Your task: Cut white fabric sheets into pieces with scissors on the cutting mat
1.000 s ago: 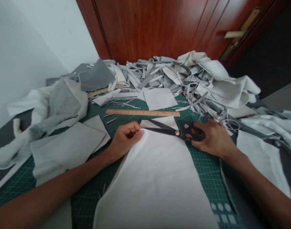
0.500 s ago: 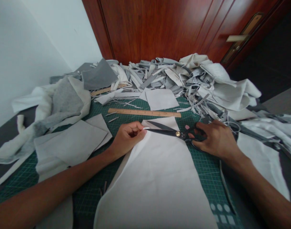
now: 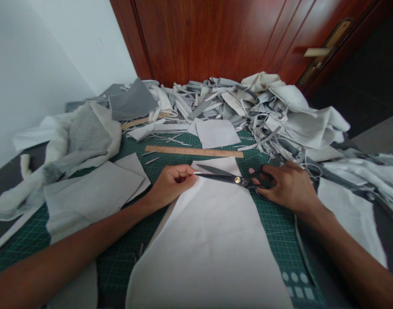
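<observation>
A long white fabric piece (image 3: 212, 244) runs from the bottom edge up to the middle of the view. My left hand (image 3: 175, 180) pinches its upper left edge between thumb and fingers. My right hand (image 3: 289, 186) is wrapped round the handles of black scissors (image 3: 237, 180). Their blades are apart and point left, the lower one lying along the fabric, with its tip close to my left fingertips. Beyond the upper blade, a pale fabric end (image 3: 226, 163) shows. Part of the handles is hidden by my right fingers.
A green cutting mat (image 3: 273, 231) lies beneath. A wooden ruler (image 3: 194, 150) is just beyond the scissors, with a white fabric square (image 3: 217, 133) behind it. Cut fabric pieces (image 3: 96, 189) lie at left. Heaped scraps (image 3: 212, 101) line the back, before a wooden door (image 3: 209, 38).
The scissors and my right hand have shifted very slightly left in view, as has the whole scene. Both hands keep their grips, and the blades stay apart.
</observation>
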`<state>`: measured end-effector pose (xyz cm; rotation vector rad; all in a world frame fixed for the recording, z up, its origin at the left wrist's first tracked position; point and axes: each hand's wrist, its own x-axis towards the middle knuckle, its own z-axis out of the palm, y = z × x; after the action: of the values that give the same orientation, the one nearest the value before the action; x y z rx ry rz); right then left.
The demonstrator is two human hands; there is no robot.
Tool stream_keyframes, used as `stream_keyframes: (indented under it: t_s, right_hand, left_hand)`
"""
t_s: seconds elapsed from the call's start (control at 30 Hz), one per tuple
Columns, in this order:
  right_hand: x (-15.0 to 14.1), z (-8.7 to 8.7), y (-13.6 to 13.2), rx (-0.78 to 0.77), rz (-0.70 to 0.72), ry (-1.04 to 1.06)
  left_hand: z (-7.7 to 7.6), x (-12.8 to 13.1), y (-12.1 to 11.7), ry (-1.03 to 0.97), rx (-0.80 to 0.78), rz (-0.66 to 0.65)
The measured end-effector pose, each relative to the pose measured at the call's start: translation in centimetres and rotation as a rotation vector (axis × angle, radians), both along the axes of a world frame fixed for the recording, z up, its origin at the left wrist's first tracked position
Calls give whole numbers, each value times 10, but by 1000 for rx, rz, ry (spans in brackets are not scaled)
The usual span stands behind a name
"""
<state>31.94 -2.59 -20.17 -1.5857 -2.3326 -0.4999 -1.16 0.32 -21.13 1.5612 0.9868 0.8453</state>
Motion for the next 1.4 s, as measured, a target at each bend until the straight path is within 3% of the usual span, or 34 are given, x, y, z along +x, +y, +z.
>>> stream_keyframes:
  t_s: [1.4]
  right_hand:
    - [-1, 6, -2, 176, 169, -102]
  left_hand:
    - [-1, -4, 3, 2, -93, -96]
